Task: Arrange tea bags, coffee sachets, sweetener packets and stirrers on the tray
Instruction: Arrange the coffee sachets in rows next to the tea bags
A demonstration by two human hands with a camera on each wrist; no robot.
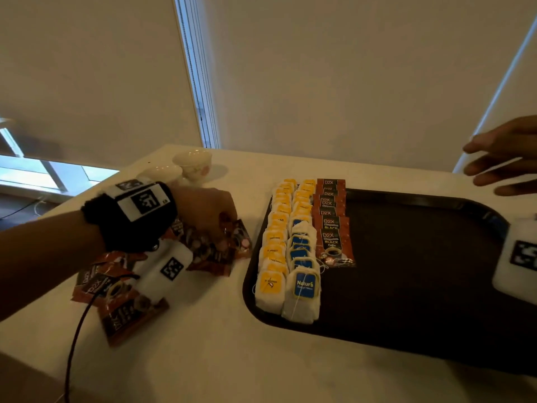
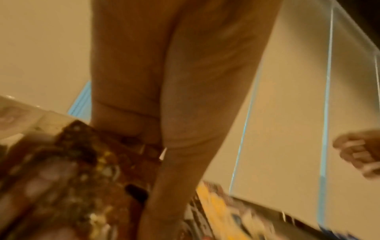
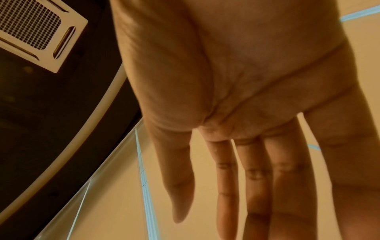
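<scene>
A dark brown tray (image 1: 421,286) lies on the white table. Along its left side run a row of yellow-tagged tea bags (image 1: 273,257), a row of blue-tagged tea bags (image 1: 302,269) and a row of red-brown coffee sachets (image 1: 332,225). Left of the tray lies a loose pile of coffee sachets (image 1: 122,292). My left hand (image 1: 223,234) reaches into that pile with curled fingers and pinches one coffee sachet (image 1: 242,237) at the pile's far end; the left wrist view shows this blurred (image 2: 72,178). My right hand (image 1: 494,167) hovers beyond the tray's far right corner, fingers straight and spread, holding nothing (image 3: 226,186).
Two pale cups (image 1: 193,164) stand at the table's far left corner behind my left wrist. A black cable (image 1: 75,338) trails from my left wrist over the front of the table. Blinds and a wall close off the far side.
</scene>
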